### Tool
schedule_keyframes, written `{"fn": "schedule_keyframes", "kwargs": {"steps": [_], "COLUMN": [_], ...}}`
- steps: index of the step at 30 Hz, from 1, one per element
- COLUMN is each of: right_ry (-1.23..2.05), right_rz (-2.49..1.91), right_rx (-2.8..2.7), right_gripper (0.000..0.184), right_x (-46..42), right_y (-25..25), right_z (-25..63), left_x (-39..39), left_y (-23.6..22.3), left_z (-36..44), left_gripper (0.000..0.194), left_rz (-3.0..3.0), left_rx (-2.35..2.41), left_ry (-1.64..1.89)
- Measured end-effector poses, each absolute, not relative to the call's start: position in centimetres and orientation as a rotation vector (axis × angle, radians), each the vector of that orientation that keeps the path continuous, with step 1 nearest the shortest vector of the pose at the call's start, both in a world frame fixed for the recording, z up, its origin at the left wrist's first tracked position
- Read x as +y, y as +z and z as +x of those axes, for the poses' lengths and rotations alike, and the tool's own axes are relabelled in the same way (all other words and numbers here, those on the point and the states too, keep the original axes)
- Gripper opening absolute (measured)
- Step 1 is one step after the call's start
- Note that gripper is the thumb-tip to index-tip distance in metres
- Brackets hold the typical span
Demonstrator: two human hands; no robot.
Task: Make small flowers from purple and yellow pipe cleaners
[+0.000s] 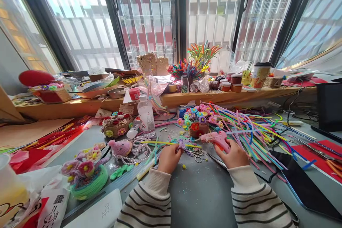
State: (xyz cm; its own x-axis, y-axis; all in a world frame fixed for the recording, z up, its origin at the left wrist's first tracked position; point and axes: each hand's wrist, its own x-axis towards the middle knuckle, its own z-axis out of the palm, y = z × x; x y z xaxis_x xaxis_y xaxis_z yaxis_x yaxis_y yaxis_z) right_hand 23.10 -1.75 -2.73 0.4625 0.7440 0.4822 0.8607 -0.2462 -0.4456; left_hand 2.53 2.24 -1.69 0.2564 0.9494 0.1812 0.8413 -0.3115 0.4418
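My right hand (235, 155) is wrapped round the handle of a pink hot glue gun (220, 139), whose nozzle points left. My left hand (169, 158) is closed in a pinch at a purple fuzzy pipe-cleaner piece (182, 144), just left of the nozzle; the fingertips partly hide it. Behind that piece lies a small heap of pastel scraps. Scissors (198, 158) rest on the grey table just beyond my hands, with a small yellow ball (184, 166) nearer me. A basket of fuzzy flowers (199, 128) stands right behind the glue gun.
Loose pipe cleaners (248, 131) spread to the right, beside a dark phone (304, 181). On the left are a clear bottle (146, 115), pearl strings (139, 153), a pink crocheted piece (120, 148) and a green flower pot (89, 183). Jars line the wooden ledge (171, 99).
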Motion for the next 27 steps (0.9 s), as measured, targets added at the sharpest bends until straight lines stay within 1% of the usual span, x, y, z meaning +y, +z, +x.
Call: {"fn": "schedule_keyframes", "kwargs": {"steps": [2,5,9,12,17,21,23,27], "right_ry": [-0.262,-0.271,-0.195,-0.130,-0.067,-0.083,-0.094,-0.080], "right_rz": [-1.967,-1.906,-1.923,-1.959,-1.989,-1.994,-2.021,-2.061], "right_rx": [-1.319,-1.313,-1.330,-1.351,-1.340,-1.316,-1.321,-1.371], "right_gripper": [0.045,0.046,0.044,0.041,0.044,0.047,0.045,0.039], "right_x": [-1.72,-1.63,-1.62,-1.72,-1.84,-1.84,-1.86,-2.01], "right_y": [-2.74,-2.87,-2.83,-2.58,-2.32,-2.32,-2.26,-1.97], "right_z": [22.98,22.93,22.89,22.75,22.51,22.58,22.66,22.72], "left_x": [2.11,1.97,2.09,2.31,2.59,2.60,2.50,2.22], "left_y": [-1.59,-1.43,-1.33,-1.45,-1.81,-1.84,-1.78,-1.60], "left_z": [2.65,2.78,2.74,2.63,2.43,2.32,2.33,2.52], "left_gripper": [0.019,0.020,0.024,0.025,0.019,0.017,0.020,0.031], "left_rz": [2.276,2.266,2.246,2.241,2.273,2.222,2.178,2.123], "left_rx": [1.608,1.582,1.619,1.733,1.846,1.868,1.848,1.744], "left_ry": [0.610,0.600,0.573,0.561,0.540,0.572,0.621,0.737]}}
